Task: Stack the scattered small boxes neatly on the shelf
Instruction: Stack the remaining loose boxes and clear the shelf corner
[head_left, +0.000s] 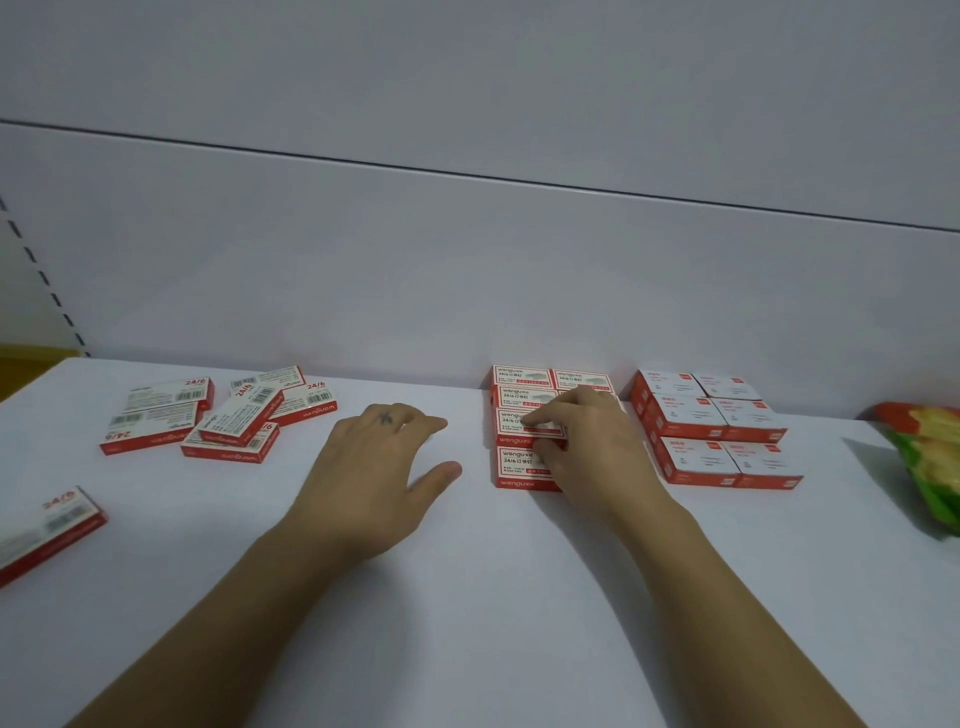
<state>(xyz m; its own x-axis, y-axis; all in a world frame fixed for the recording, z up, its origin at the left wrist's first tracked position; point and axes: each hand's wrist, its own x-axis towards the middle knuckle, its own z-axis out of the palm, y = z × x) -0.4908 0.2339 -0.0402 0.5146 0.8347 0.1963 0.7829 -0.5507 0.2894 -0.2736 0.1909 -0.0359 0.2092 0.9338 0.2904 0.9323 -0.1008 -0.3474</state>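
Small boxes (156, 415) are roughly half sorted, by my judgement. Nearest me, at the front left edge of the shelf (467, 597), a lone box (49, 525) lies flat, its long axis slanting from near left to far right; it is not yet collected. Further in, my left hand (382, 467) rests on the bare shelf, its fingers (426, 423) spread apart and holding nothing. A green snack packet (930, 457) lies at the right edge.

My right hand (592, 447) sits on the neat block (519, 470) at the middle of the shelf. Its fingers curl down onto a third-row box (517, 422), pinching it against the thumb as far as I can tell. That block looks done: the boxes lie flat and touching, long axes running left to right along the back wall (467, 270), print upright to me. Just right of it stands a second tidy block (701, 415) of white-topped boxes, turned slightly aslant.

Toward the far left corner the loose heap (236, 415) waits. Six or so boxes overlap there, long axes pointing every way, some with print upside down.
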